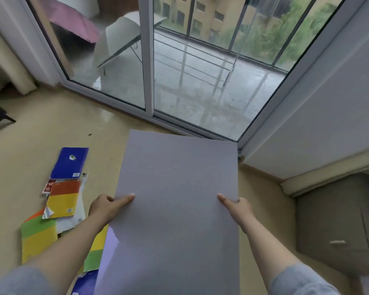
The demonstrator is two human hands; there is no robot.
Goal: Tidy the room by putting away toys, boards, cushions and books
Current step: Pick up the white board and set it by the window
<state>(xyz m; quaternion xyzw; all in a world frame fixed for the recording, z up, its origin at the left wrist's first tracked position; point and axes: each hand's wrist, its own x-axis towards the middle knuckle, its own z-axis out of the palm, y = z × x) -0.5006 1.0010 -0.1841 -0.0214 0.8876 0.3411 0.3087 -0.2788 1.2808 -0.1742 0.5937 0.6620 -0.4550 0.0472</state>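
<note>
Together, left hand [103, 206] and right hand [240, 206] grip board [175, 188] (lilac)

The board [175, 199] is in the middle, with the left hand [103, 206] on its left edge and the right hand [239, 207] on its right edge. Books [66, 188] lie on the floor [30, 145] to its left. A glass door [149, 60] stands far behind it, and a cabinet [337, 226] is at the near right.

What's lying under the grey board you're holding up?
A yellow-and-green book and a blue book poke out from under the grey board at its left edge, on the floor. Whatever lies beneath the rest is covered.
</note>
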